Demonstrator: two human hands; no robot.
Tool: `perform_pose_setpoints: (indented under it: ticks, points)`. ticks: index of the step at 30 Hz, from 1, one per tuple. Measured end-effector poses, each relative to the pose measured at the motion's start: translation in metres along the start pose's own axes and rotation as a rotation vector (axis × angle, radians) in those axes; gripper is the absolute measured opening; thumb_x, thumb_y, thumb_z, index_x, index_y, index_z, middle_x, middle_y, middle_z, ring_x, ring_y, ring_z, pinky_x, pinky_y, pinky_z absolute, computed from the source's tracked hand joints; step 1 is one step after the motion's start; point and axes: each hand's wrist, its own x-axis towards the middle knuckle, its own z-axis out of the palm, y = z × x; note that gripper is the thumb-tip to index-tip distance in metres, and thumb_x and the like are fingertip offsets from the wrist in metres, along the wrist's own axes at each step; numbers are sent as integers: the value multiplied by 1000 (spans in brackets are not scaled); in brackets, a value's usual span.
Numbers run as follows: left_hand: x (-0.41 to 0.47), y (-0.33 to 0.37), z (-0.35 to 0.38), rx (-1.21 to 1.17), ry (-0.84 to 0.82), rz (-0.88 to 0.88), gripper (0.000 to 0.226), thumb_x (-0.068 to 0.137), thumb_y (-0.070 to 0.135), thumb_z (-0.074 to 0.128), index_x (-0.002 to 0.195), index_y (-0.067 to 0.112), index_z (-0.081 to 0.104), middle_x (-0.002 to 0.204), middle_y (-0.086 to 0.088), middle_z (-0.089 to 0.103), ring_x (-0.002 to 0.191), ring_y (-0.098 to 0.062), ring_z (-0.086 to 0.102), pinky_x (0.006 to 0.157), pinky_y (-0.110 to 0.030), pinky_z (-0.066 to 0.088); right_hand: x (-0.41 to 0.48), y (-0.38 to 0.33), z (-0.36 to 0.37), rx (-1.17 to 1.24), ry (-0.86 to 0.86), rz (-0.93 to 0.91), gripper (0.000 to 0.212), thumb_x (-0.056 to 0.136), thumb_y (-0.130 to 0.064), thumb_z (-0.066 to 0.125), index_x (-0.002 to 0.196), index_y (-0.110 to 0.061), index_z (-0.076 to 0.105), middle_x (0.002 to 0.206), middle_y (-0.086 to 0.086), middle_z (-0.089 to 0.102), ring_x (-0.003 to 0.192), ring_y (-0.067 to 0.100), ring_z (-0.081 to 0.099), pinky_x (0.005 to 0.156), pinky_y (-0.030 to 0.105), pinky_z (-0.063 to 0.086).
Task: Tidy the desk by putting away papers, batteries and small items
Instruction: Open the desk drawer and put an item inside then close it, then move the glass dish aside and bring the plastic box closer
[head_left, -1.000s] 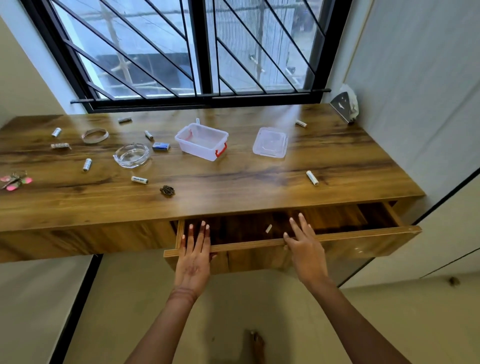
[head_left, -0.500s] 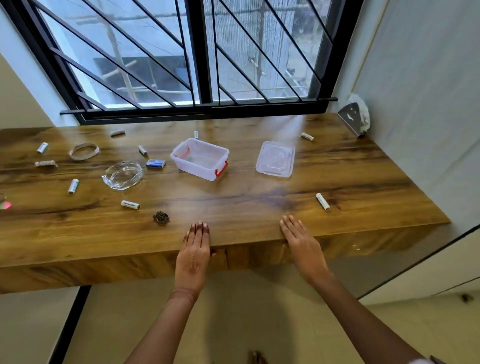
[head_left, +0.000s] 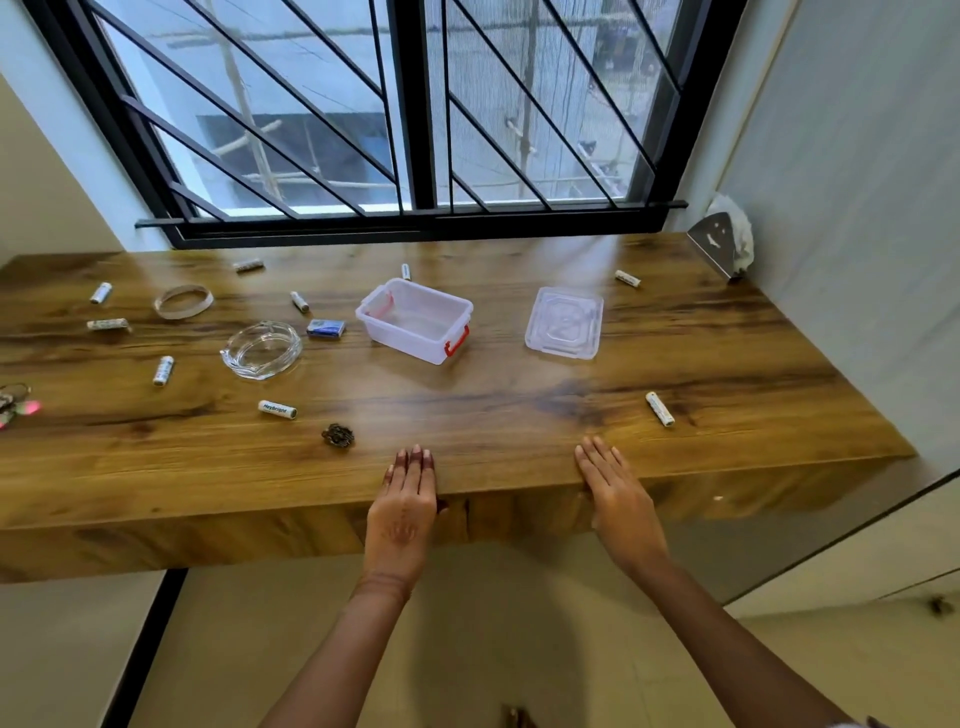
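Both hands flat, fingers straight and together, holding nothing. Left hand (head_left: 402, 512) lies over the front edge of the brown wood-grain desk (head_left: 519, 415), fingertips on the top, palm hanging over the front face. Right hand (head_left: 621, 499) same pose, further right along that edge; the two are well apart.

Just left of the left fingertips: small dark metal ornament (head_left: 338, 435). Beyond it, white cylindrical battery with blue print (head_left: 278, 409). Near the right hand, toward the right edge: another white battery (head_left: 660, 408).

Mid-desk: clear plastic box with red clips (head_left: 415, 319), open, looks empty. Its clear plastic lid (head_left: 564, 322) lies flat to the right, apart from it. Left of the box: small blue packet (head_left: 325, 328), then clear glass ashtray (head_left: 261, 349).

More white batteries scattered: one behind the box (head_left: 405, 271), one far back right (head_left: 627, 278), one by the packet (head_left: 300, 302), several on the left side (head_left: 163, 370) (head_left: 107, 325) (head_left: 100, 293) (head_left: 248, 266). Clear ring-shaped band (head_left: 183, 301) at back left. Keys with pink tags (head_left: 15, 405) at the left frame edge, partly cut off.

Back right corner: metal holder with white tissue (head_left: 724, 244) against the wall. Barred window (head_left: 405, 114) behind the desk.
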Motion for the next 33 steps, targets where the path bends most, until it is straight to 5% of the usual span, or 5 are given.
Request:
perform_pose_setpoints:
  ticks: [4,9,20,24,33]
  points:
    - [-9,1,-11,-24,-41,-20,89,57,48,80,124,-6,54,124,-23,59,115,-35,59,95,-46,45,-1,-22,-14,117,-17,20,68,84,-7,62,142,-7,28,151,8,29,143,18,14,115,27,6]
    - [-15,-18,-32,-49,67,-134,78,82,54,32,131,-5,46,133,-23,52,125,-36,49,104,-47,34,12,-79,-28,279,39,-35,64,87,-21,62,141,-8,30,151,8,28,143,19,17,113,27,10]
    - [55,-142,-41,-266,210,-484,65,93,28,48,144,-2,22,152,-20,25,143,-30,20,117,-39,18,144,-209,-25,586,-25,-223,55,84,-17,66,134,-8,45,142,9,45,130,21,44,103,22,33]
    - [88,-192,-36,-402,116,-588,70,94,31,47,146,-1,13,156,-16,15,145,-27,10,118,-33,15,199,-247,-3,623,-176,-239,58,84,-24,66,136,-13,42,139,4,49,125,16,46,92,10,27]
    - [130,-261,-14,-680,-104,-710,99,76,42,70,147,3,13,156,-13,15,145,-23,13,117,-28,15,271,-298,53,676,-405,-214,75,74,-11,72,139,-18,36,140,2,47,128,13,42,101,19,31]
